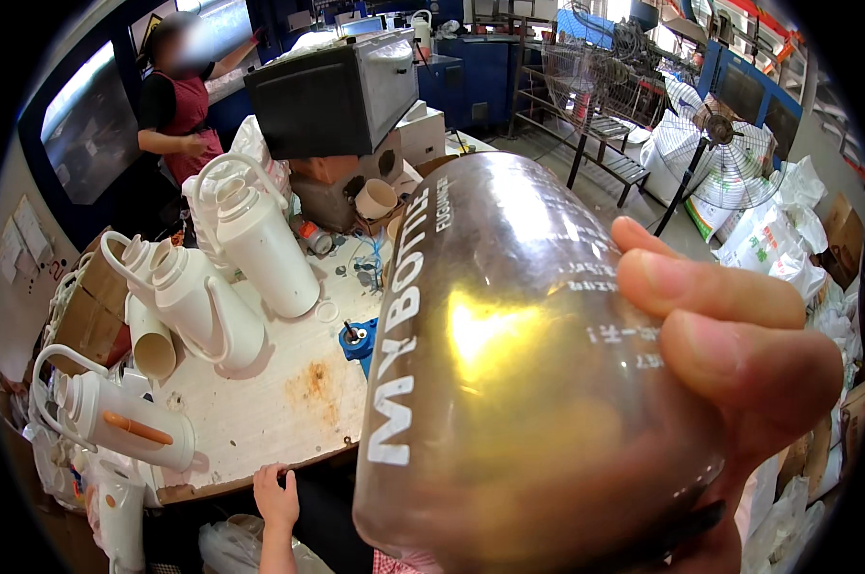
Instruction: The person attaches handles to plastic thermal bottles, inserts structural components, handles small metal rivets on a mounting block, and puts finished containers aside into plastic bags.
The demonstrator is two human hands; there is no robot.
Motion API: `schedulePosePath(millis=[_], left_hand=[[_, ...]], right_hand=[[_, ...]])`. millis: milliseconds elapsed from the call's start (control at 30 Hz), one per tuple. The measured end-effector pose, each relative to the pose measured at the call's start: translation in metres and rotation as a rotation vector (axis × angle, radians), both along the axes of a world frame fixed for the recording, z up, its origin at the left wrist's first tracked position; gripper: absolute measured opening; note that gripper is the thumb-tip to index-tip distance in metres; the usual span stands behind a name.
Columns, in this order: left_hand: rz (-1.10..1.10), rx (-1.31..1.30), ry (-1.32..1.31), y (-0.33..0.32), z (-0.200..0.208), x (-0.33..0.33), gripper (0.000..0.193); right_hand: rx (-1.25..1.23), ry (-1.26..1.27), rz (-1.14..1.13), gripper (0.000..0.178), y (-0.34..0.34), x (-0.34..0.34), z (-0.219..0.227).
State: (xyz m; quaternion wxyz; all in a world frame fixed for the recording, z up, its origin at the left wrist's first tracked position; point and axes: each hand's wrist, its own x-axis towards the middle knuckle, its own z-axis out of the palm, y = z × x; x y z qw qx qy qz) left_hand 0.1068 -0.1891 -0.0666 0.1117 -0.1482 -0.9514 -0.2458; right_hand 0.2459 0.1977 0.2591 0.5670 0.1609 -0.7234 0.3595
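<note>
A smoky-brown, see-through plastic bottle (537, 383) with white printing fills the middle of the head view, held up close and tilted. Wrapped around its right side are the fingers of my right hand (738, 335), closed on it. A bright yellow glare shines through its wall. My left hand (277, 497) rests by the table's front edge, holding nothing that shows, fingers loosely apart from the thumb. Left of it lies a white handled jug (126, 421) with an orange strip. Behind stand more white jugs, one (260, 249) upright and another (208, 306) leaning.
The worn white table (270, 411) carries a small blue device (358, 342). Beyond it is a large black box (332, 96). A co-worker in a red apron (191, 115) stands at far left. A floor fan (719, 134) and plastic sacks (777, 230) are on the right.
</note>
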Motion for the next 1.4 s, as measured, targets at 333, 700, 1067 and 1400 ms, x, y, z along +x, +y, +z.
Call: schedulePosePath(millis=[333,700,1067,1400], left_hand=[[0.003,0.012,-0.005,0.001,0.001,0.0,0.012],[-0.014,0.024,0.01,0.0,-0.002,-0.001,0.011],[-0.007,0.019,-0.004,0.001,0.0,0.001,0.011],[0.01,0.025,-0.013,0.003,0.003,0.002,0.011]], right_hand=[[-0.036,-0.007,-0.007,0.044,-0.004,-0.005,-0.001],[-0.093,0.087,0.008,0.051,-0.006,-0.003,0.003],[-0.112,0.115,0.007,0.054,0.009,-0.001,0.008],[-0.136,0.139,-0.007,0.058,0.019,0.007,0.011]])
